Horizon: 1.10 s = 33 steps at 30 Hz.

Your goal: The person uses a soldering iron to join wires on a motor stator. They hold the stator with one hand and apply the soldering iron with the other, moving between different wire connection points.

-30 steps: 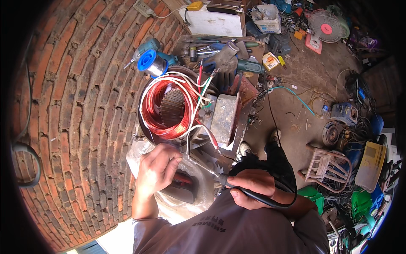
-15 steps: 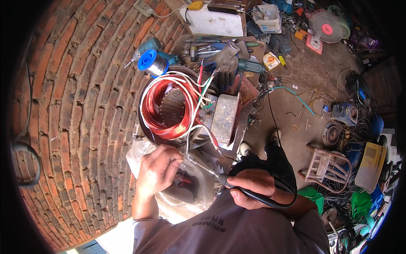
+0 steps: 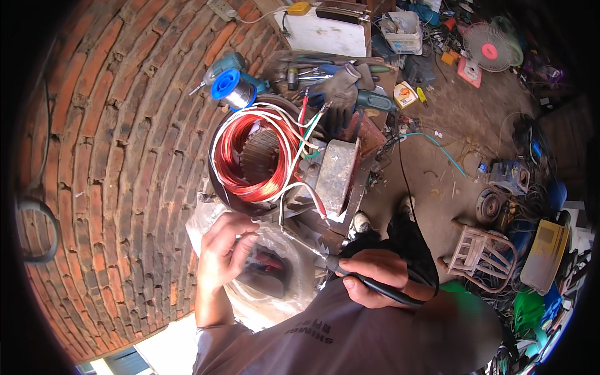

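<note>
My left hand (image 3: 225, 244) has its fingers curled just below a motor stator (image 3: 259, 153) with red copper windings (image 3: 237, 179); what they pinch is too small to make out. My right hand (image 3: 375, 278) grips a soldering iron (image 3: 375, 281) with a black handle, its metal tip pointing up-left at the end of a white lead (image 3: 283, 219) hanging from the coil. Red-sleeved and green leads (image 3: 303, 109) stick up at the stator's right. A solder spool (image 3: 234, 89) with blue flanges sits behind it. A weathered metal box (image 3: 334, 175) lies right of it. A plastic bag (image 3: 294, 294) is under my hands.
A brick wall (image 3: 112, 187) fills the left. A drill (image 3: 222, 69), gloves (image 3: 340, 90) and tools (image 3: 294, 75) lie behind the stator. A pink fan (image 3: 484, 47), a small wooden chair (image 3: 475, 256), cables (image 3: 528, 137) and machine parts (image 3: 490, 203) crowd the floor on the right.
My left hand has shifted slightly leftward, away from the iron's tip and the lead's end. The view has tilted slightly. My right hand keeps its grip on the iron.
</note>
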Motion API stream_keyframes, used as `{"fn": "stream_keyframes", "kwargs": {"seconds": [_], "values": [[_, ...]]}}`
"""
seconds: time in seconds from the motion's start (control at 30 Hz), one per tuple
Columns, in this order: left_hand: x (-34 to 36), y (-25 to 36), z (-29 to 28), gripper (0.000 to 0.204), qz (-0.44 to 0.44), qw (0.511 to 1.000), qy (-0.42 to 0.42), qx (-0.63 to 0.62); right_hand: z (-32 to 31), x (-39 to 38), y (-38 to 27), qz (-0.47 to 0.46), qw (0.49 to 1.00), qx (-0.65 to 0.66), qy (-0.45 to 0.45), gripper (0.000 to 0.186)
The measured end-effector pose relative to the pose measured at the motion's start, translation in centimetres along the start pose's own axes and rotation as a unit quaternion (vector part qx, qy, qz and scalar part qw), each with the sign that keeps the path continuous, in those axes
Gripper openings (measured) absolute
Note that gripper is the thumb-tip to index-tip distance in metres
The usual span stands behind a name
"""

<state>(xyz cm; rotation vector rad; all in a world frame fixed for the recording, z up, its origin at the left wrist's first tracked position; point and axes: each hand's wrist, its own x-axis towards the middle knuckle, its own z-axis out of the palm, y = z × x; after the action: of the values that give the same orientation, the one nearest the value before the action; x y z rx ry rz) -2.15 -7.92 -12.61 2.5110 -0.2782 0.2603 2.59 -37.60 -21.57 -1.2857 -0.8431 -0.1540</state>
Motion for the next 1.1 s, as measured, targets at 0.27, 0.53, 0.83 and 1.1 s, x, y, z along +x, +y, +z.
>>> {"fn": "stream_keyframes", "kwargs": {"seconds": [0.27, 0.53, 0.83, 1.1], "values": [[-0.9, 0.7, -0.5, 0.008, -0.038, 0.999, 0.0, 0.012, -0.5, -0.2, -0.4, 0.039, 0.998, -0.01, -0.038, 0.026], [-0.4, 0.3, -0.2, 0.012, 0.004, 1.0, 0.014, 0.015, -0.6, -0.1, -0.6, 0.06, 0.997, -0.003, -0.039, 0.026], [0.2, 0.5, 0.2, 0.014, -0.01, 0.999, 0.019, 0.037, -0.6, -0.1, -0.5, 0.053, 0.998, -0.01, -0.038, 0.026], [0.5, 0.3, 0.0, 0.014, 0.013, 0.999, 0.005, 0.039, -0.4, 0.0, -0.8, 0.076, 0.997, -0.003, -0.02, 0.024]]}}
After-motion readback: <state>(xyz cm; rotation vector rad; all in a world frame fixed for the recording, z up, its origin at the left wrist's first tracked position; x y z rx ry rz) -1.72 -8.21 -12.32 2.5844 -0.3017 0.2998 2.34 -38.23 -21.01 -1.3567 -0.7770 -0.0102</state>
